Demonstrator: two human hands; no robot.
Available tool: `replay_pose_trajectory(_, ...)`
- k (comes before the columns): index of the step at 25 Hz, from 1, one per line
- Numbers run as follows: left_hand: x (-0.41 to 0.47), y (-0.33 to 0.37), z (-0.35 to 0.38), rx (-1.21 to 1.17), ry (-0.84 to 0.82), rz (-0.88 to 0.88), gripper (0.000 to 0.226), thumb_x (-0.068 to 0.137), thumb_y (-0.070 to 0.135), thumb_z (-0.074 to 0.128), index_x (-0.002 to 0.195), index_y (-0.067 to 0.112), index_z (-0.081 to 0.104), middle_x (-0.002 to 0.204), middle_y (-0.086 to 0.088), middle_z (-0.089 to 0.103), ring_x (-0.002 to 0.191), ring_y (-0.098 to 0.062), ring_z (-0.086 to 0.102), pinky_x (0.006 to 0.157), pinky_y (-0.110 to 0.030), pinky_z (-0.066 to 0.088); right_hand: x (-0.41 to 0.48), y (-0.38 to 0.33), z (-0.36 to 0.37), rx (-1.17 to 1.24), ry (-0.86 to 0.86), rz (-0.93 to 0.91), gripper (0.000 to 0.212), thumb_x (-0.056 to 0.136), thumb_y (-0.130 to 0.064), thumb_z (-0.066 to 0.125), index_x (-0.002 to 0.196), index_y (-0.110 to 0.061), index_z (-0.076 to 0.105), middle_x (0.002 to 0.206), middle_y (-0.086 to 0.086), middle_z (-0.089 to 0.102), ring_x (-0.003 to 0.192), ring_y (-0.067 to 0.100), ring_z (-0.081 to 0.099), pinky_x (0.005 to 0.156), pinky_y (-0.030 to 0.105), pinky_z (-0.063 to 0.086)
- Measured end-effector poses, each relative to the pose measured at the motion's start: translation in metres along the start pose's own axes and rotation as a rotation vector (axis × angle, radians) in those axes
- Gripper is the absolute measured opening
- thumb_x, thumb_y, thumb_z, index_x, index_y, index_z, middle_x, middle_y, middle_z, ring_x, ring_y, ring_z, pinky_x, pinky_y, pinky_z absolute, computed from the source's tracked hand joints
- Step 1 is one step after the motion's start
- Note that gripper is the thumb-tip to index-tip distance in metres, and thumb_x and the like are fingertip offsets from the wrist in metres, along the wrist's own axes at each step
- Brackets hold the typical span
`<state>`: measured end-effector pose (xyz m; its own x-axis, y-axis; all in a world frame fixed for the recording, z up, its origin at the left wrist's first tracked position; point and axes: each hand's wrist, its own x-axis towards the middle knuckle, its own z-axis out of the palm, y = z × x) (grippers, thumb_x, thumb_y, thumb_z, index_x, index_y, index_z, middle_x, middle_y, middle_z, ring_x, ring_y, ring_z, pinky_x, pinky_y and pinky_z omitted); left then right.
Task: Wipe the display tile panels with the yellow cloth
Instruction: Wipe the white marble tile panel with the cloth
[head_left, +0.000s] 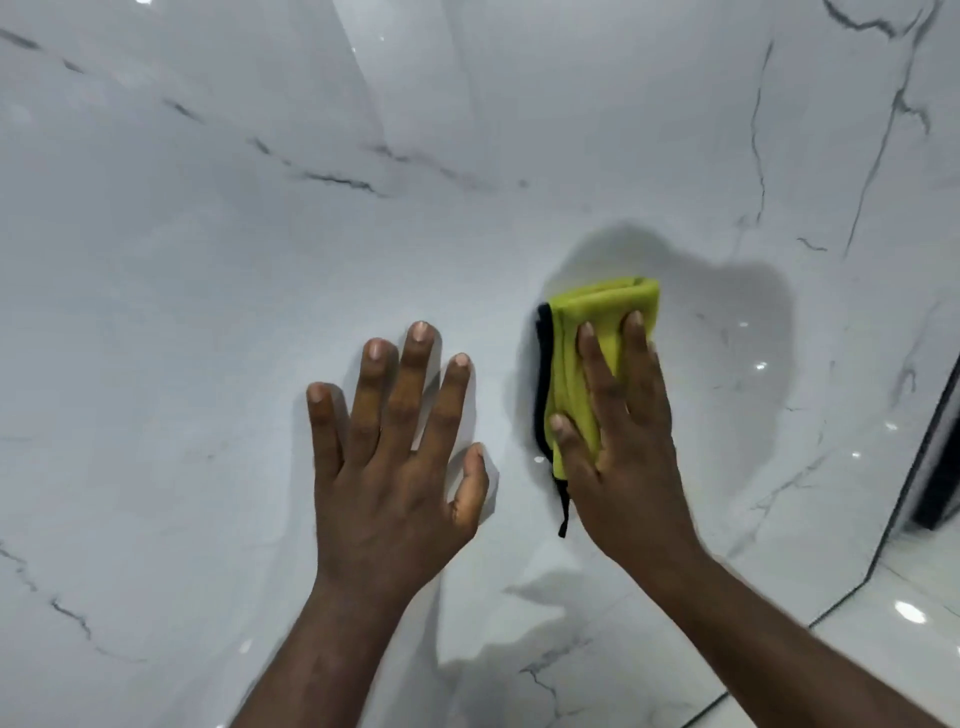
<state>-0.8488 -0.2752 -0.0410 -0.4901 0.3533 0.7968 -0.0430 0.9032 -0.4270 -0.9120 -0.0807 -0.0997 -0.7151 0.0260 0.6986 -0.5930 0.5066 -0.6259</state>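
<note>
A glossy white tile panel (208, 312) with dark grey veins fills almost the whole head view. The folded yellow cloth (576, 358), edged in black, lies flat against it right of centre. My right hand (618, 431) presses the cloth onto the panel with straight fingers and the thumb laid over its lower part. My left hand (395, 457) rests flat on the bare tile just left of the cloth, fingers spread and straight, holding nothing.
The panel's right edge (883, 540) runs down the far right, with a dark frame or gap (940, 467) beside it. A shiny tiled floor (893, 623) with light reflections shows at the lower right.
</note>
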Motion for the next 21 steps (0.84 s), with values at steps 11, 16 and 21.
replay_pose_trajectory(11,0.077,0.066,0.035,-0.155,0.077,0.003,0.072,0.101,0.037,0.06,0.167,0.016,0.043,0.179,-0.011,0.025,0.166,-0.033,0.017,0.134,-0.061,-0.001,0.05,0.04,-0.029,-0.007,0.082,0.015,0.078,0.108,-0.024,0.057,0.17,-0.035,0.011,0.179,-0.008,-0.008,0.166,0.015,-0.003,0.134,0.039,0.009)
replay_pose_trajectory(16,0.093,0.092,0.049,-0.136,0.092,-0.019,0.073,0.099,0.036,0.059,0.167,0.016,0.044,0.18,-0.009,0.024,0.167,-0.033,0.013,0.134,-0.061,-0.006,0.127,0.089,-0.074,0.171,0.265,0.466,0.084,0.107,-0.019,0.059,0.167,-0.05,0.008,0.177,-0.021,-0.004,0.162,0.001,0.007,0.132,0.043,0.023)
replay_pose_trajectory(21,0.13,0.126,0.066,-0.138,0.071,0.045,0.076,0.096,0.034,0.067,0.166,0.015,0.045,0.179,-0.008,0.026,0.167,-0.038,0.013,0.133,-0.066,-0.003,0.115,0.115,-0.069,0.016,0.228,0.031,0.079,0.102,-0.024,0.059,0.169,-0.036,0.019,0.179,-0.014,0.001,0.165,0.01,0.006,0.132,0.029,0.016)
